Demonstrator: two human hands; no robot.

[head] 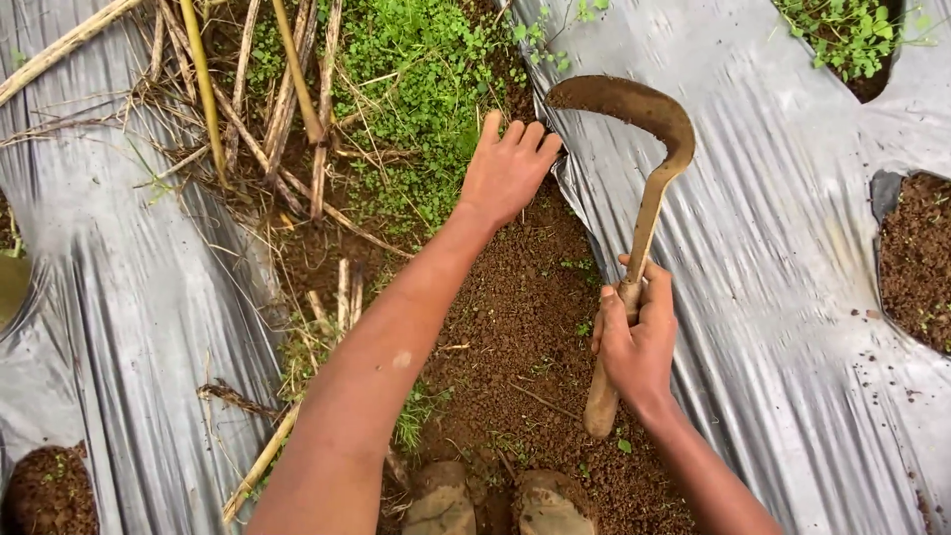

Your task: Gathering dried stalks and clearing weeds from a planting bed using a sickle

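My right hand [637, 342] is shut around the wooden handle of a sickle [649, 198], whose curved, soil-stained blade arcs up and to the left over the silver plastic sheet [773, 258]. My left hand [507, 168] reaches forward with fingers bent, resting on the soil and small green weeds [416, 89] at the edge of that sheet. Whether it grips any weeds cannot be seen. Bare brown soil [515, 307] runs down the furrow between both arms.
Silver plastic mulch [109, 287] also covers the bed on the left, with round planting holes [916, 258] of soil on both sides. Dry stalks and sticks [287, 109] lie across the upper left. My two muddy boots [495, 500] stand at the bottom.
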